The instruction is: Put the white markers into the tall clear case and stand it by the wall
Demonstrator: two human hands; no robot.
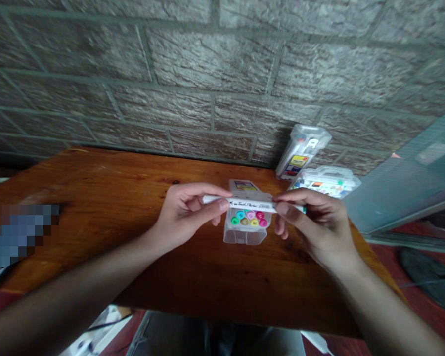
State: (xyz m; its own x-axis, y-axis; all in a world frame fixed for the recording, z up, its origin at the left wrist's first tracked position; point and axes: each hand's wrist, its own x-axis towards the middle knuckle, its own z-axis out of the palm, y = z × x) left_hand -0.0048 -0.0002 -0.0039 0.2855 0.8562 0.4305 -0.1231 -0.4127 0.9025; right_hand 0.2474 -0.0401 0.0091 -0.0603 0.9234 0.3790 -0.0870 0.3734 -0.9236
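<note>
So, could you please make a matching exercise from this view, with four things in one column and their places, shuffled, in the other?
Things
1. Marker
2. Open marker case
3. Tall clear case
4. Stone-block wall

Places
A. Leaning at the wall, toward the right
B. Behind the wooden table
C. Between the left hand and right hand
D. On the table, beyond the held marker and partly hidden by it

Pairs: 1-C, 2-D, 3-A, 4-B

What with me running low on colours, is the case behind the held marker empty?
Not empty: green, yellow and pink round ends show in the case.
</note>
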